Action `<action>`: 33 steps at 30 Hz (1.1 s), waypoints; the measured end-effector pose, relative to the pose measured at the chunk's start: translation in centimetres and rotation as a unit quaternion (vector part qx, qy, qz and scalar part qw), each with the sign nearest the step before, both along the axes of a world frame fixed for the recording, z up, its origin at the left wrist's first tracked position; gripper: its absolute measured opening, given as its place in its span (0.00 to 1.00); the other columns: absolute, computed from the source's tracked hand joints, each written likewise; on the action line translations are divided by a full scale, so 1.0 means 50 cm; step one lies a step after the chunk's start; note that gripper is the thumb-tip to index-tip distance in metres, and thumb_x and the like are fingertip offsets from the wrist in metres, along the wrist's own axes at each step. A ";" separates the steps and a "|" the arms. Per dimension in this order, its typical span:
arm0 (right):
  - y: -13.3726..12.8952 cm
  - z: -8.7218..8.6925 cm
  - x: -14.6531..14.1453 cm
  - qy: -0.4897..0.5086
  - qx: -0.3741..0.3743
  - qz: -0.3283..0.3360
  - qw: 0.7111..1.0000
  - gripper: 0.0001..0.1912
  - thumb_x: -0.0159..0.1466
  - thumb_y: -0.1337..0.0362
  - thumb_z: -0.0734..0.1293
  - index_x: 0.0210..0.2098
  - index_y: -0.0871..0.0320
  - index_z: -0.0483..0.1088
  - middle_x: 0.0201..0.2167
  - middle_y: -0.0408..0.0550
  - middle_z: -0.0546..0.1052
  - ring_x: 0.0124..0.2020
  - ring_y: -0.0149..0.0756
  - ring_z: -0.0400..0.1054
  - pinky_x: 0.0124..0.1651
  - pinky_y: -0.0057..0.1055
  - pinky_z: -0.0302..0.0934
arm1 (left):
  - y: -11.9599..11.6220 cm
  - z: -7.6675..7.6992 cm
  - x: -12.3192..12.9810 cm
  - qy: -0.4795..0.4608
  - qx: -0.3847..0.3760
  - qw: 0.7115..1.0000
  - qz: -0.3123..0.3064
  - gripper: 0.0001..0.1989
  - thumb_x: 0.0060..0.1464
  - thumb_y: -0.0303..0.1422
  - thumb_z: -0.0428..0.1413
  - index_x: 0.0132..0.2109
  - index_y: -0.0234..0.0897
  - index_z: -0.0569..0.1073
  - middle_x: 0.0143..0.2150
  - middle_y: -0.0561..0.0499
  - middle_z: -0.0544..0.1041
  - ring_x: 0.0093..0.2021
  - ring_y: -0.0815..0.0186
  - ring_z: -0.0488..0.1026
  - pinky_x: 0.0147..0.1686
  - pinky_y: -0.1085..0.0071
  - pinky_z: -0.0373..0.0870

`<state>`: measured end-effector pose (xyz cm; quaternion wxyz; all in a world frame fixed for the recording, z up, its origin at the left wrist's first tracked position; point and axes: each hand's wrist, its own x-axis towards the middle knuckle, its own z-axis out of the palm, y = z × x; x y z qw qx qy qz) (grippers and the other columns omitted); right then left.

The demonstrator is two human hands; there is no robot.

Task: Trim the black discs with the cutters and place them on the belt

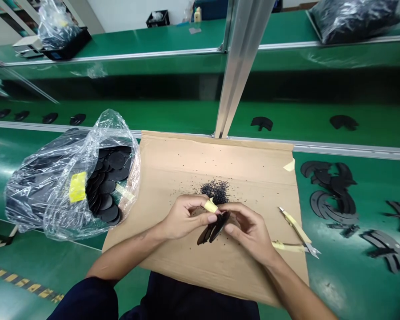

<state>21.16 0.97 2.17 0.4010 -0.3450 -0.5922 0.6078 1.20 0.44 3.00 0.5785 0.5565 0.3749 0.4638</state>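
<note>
A small group of thin black round plastic discs (220,226) stands on edge between the two hands, just above the near-middle part of a brown cardboard sheet (173,164). The left hand (186,218) is nearly closed, thumb and index finger pinching the discs at their upper left; a strip of pale yellow tape (210,206) wraps its index finger. The right hand (253,226) is curled part-open around the right side of the same discs, thumb against them. Just beyond the hands lies a heap of fine black plastic crumbs (216,190), with stray bits scattered around. At the sheet's right edge rest metal nippers with yellow handles (298,229), blades toward the near right. To the left, an open clear plastic bag (50,195) full of similar black discs carries a bright yellow rectangular label (78,186); any writing on it is too small to tell. To the right, curved black plastic pieces (333,213) lie in groups on the green surface (340,271), and far behind rises a silver metal post (236,66)
</note>
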 end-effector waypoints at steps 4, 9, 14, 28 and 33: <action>0.011 0.001 0.004 0.023 0.041 0.004 0.999 0.11 0.65 0.52 0.71 0.39 0.53 0.79 0.42 0.51 0.78 0.44 0.38 0.72 0.48 0.37 0.69 | -0.003 0.002 -0.002 0.000 0.000 1.000 -0.023 0.10 0.58 0.37 0.64 0.37 0.33 0.81 0.32 0.48 0.79 0.33 0.69 0.74 0.36 0.74 0.70; 0.018 0.007 0.007 0.016 0.066 0.042 0.997 0.12 0.66 0.54 0.70 0.35 0.55 0.79 0.36 0.50 0.78 0.37 0.36 0.72 0.40 0.35 0.70 | -0.006 0.008 -0.002 -0.021 -0.033 0.997 -0.070 0.12 0.55 0.38 0.65 0.36 0.32 0.81 0.32 0.47 0.79 0.33 0.68 0.75 0.35 0.74 0.71; 0.013 -0.002 0.010 -0.028 0.177 0.000 0.984 0.12 0.68 0.56 0.68 0.36 0.56 0.78 0.33 0.50 0.78 0.33 0.36 0.73 0.34 0.33 0.69 | -0.015 0.013 0.006 0.004 -0.032 0.997 -0.065 0.12 0.56 0.39 0.65 0.36 0.32 0.80 0.32 0.47 0.78 0.33 0.68 0.75 0.36 0.73 0.71; -0.011 0.020 0.052 -0.330 0.238 -0.147 0.902 0.14 0.69 0.52 0.64 0.42 0.55 0.76 0.39 0.51 0.79 0.38 0.39 0.74 0.40 0.34 0.69 | -0.004 -0.012 0.013 -0.026 -0.206 0.978 -0.017 0.24 0.50 0.45 0.67 0.50 0.35 0.80 0.48 0.44 0.82 0.48 0.56 0.78 0.48 0.67 0.74; -0.099 0.024 0.181 -0.632 0.174 -0.182 0.733 0.24 0.71 0.49 0.57 0.55 0.59 0.71 0.17 0.47 0.73 0.14 0.42 0.65 0.17 0.30 0.50 | 0.005 -0.016 0.000 -0.121 -0.254 0.956 0.077 0.22 0.45 0.42 0.70 0.44 0.33 0.81 0.44 0.44 0.83 0.47 0.57 0.79 0.51 0.66 0.73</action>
